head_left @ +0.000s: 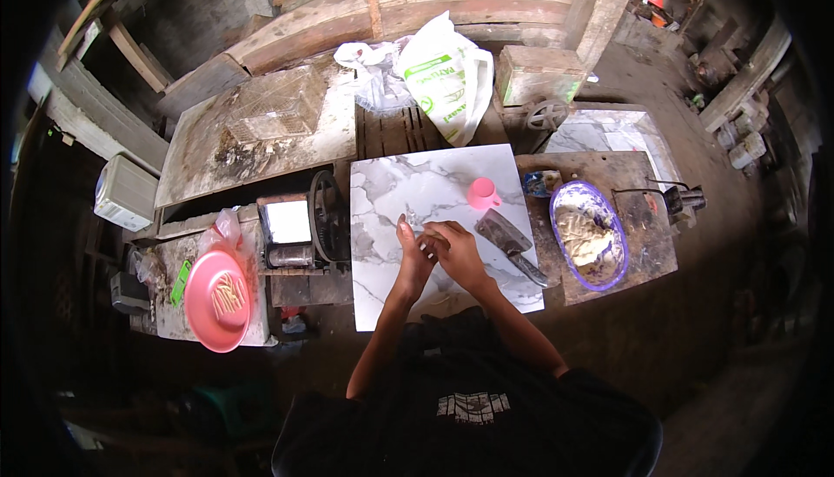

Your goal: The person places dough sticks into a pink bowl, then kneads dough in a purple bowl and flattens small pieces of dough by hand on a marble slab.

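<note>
Above the white marble-patterned board (378, 260), my two hands meet near its middle. My left hand (416, 255) is half turned up, its thumb raised apart from the fingers. Against it my right hand (456, 253) rests its loosely bent fingers, which partly hide the left palm. Small whitish bits show between the fingers, too small to name. A cleaver (504, 232) with a dark handle lies flat on the board just right of my right hand. Beyond the cleaver is a pink cup (482, 193).
To the right, a purple-rimmed basin (621, 255) holds pale dough (582, 235). A hand-cranked roller machine (323, 216) stands at the board's left. Farther left, a pink basin (198, 329) holds pale sticks. Behind the board sits a white and green plastic bag (447, 86).
</note>
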The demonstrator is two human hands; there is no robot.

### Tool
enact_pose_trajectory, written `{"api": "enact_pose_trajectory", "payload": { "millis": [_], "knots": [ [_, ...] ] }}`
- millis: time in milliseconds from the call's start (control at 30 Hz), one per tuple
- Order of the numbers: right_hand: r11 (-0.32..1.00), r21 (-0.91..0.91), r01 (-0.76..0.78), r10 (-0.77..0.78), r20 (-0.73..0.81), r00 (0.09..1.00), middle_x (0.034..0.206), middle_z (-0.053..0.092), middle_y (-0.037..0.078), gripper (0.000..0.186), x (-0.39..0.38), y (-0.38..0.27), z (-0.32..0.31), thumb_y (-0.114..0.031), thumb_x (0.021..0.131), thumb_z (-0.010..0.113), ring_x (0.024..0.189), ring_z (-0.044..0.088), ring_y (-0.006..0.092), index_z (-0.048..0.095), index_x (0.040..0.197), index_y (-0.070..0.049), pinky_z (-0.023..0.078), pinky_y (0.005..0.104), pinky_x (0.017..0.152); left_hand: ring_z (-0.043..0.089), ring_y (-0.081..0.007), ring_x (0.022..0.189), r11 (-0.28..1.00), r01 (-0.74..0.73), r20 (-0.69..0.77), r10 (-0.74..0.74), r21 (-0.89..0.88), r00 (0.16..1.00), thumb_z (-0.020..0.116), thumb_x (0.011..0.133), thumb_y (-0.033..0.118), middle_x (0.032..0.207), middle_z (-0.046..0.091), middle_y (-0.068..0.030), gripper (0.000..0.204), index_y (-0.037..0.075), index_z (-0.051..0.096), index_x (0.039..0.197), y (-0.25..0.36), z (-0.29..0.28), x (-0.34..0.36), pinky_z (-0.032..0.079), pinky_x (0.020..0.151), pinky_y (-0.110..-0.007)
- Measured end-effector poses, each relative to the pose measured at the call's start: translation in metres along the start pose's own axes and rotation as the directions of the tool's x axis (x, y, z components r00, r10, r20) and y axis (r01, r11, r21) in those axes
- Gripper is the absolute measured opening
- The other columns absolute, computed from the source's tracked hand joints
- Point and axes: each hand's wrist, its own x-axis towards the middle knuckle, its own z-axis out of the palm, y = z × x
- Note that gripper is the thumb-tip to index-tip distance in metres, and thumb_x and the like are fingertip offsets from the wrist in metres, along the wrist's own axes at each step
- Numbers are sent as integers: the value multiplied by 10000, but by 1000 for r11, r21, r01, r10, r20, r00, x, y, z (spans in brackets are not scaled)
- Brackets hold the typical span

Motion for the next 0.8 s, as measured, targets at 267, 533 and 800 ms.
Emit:
{"api": "enact_pose_trajectory", "payload": {
  "millis": [267, 533, 800],
  "knots": [
    [932, -2, -362, 361, -45, 931, 790, 565, 178, 186, -2, 40, 10, -180, 799, 537, 701, 564, 319, 519, 814, 5, 439, 356, 604, 415, -248, 1084, 978, -60, -77, 76, 198, 994, 287, 870, 490, 1177, 425, -151, 564, 32, 380, 1186, -4, -30, -3, 359, 872, -380],
    [938, -286, -198, 245, 139, 960, 828, 501, 135, 210, -29, 75, 26, -206, 735, 599, 742, 525, 300, 527, 826, -31, 420, 388, 624, 487, -214, 985, 900, -42, -200, 142, 434, 969, 372, 877, 387, 1052, 528, -115, 429, 34, 464, 1102, -40, -41, 5, 367, 830, -346],
    [904, -428, -20, 69, 99, 993, 1081, 444, 156, 253, -40, 79, 41, -194, 776, 533, 1025, 400, 317, 515, 969, -33, 343, 422, 819, 492, -178, 915, 826, -116, -205, 270, 552, 941, 389, 892, 268, 958, 558, -109, 332, -15, 509, 1017, -52, -33, 8, 371, 807, -281]
  ]
}}
